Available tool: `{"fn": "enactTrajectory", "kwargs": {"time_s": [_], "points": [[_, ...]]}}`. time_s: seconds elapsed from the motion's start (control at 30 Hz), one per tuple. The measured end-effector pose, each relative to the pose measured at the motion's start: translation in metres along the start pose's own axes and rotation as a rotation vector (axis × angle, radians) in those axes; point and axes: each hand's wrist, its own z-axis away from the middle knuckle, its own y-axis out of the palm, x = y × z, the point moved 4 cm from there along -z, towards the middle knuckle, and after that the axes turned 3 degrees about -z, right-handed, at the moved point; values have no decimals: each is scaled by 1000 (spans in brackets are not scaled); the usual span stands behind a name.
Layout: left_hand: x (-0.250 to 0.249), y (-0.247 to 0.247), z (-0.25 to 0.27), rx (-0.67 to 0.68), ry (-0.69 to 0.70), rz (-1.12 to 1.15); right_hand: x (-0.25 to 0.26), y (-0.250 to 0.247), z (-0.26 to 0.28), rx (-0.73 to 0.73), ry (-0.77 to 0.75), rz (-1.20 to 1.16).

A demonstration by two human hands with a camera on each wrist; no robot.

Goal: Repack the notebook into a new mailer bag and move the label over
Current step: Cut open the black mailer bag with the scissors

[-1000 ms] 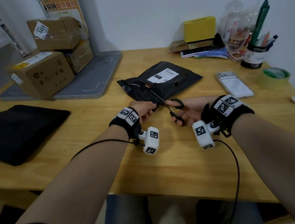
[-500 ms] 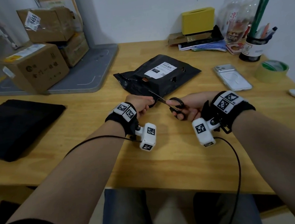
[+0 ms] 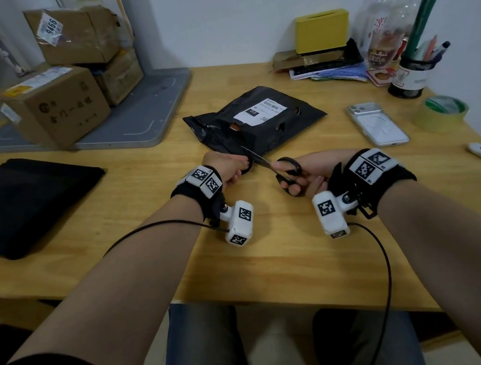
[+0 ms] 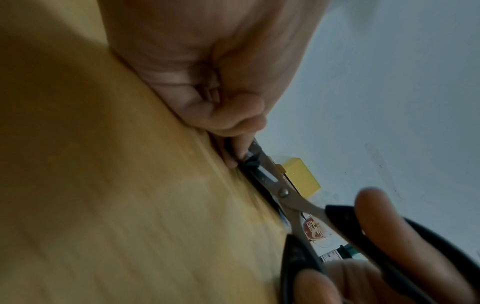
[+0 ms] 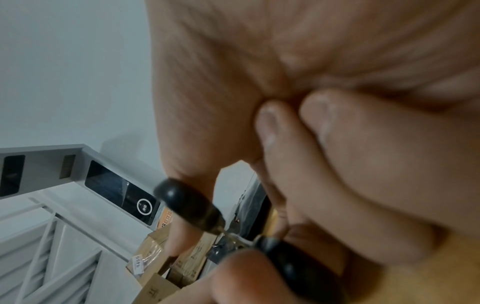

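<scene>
**Scissors at the mailer's near edge**

Right now the person's right hand (image 3: 307,171) holds a pair of black-handled scissors (image 3: 276,167), thumb through one loop and fingers curled through the other. The blades stand slightly apart and point toward ten o'clock, their tips at the near edge of the black mailer bag (image 3: 256,122). The left hand (image 3: 228,168), its fingers curled, pinches that same edge just beside the blades (the left wrist view shows a crumpled bit of black plastic (image 4: 250,162) at the fingertips). The bag lies flat on the wooden table (image 3: 272,254), at twelve o'clock from the hands, with its white label (image 3: 264,111) face up. A folded black bag (image 3: 23,203) lies well apart at nine o'clock. At two o'clock lie a phone (image 3: 377,124) and a roll of tape (image 3: 442,112).
</scene>
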Motion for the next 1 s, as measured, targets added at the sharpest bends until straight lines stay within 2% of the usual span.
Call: {"fn": "enactTrajectory", "kwargs": {"time_s": [0.13, 0.43, 0.7, 1.0], "points": [[0, -2, 0, -10, 11, 26, 12, 6, -8, -89, -9, 48], [0, -2, 3, 42, 0, -24, 3, 3, 4, -118, -14, 45], [1, -5, 3, 58, -7, -27, 17, 21, 11, -173, -75, -27], [1, -5, 7, 102, -5, -87, 13, 13, 9, -202, -29, 119]]}}
